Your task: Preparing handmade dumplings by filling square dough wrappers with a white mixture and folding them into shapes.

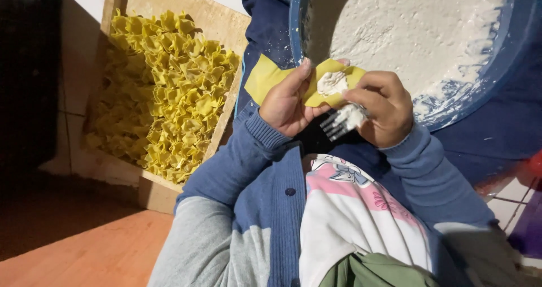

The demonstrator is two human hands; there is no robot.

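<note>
My left hand (287,103) holds a yellow dough wrapper (265,77) flat across its fingers, with a dab of white filling (332,82) on it. My right hand (385,107) grips a fork (339,123) loaded with more white filling, its tines just below the wrapper, and its fingers touch the wrapper's edge. Both hands meet above my lap, right in front of a big blue bowl (511,49) of white filling.
A wooden tray (223,24) on the left carries several folded yellow dumplings (169,89). I wear a blue cardigan over a white and pink top (350,213). Orange floor (84,247) lies at the lower left, tiled floor beside the tray.
</note>
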